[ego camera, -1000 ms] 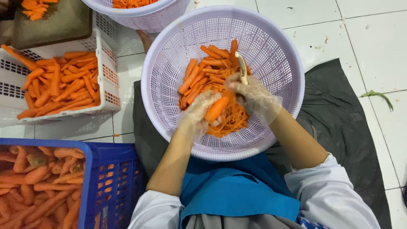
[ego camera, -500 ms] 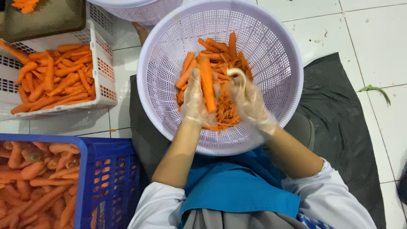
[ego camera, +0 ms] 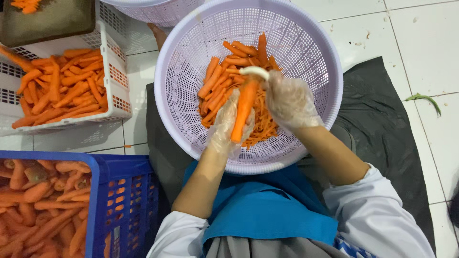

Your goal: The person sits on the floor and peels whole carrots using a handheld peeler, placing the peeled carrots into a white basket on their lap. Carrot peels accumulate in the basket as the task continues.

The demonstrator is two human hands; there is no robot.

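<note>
A carrot (ego camera: 244, 110) was held upright-tilted in the left hand (ego camera: 231, 125), whose gloved fingers were clamped around its lower half, above a lilac basket (ego camera: 181, 71). The right hand (ego camera: 290, 101), also gloved, was closed on a white peeler (ego camera: 255, 72) laid against the carrot's upper end, so the two hands were nearly touching. Beneath them, peeled carrots (ego camera: 224, 76) and shavings (ego camera: 264, 122) were heaped in the basket. Peeling appeared to be the step in hand; a steady stroke down the carrot, with the left fingers kept clear, would be called for. A white crate (ego camera: 114, 71) and a blue crate (ego camera: 119, 200) of carrots were set well left of the left hand.
</note>
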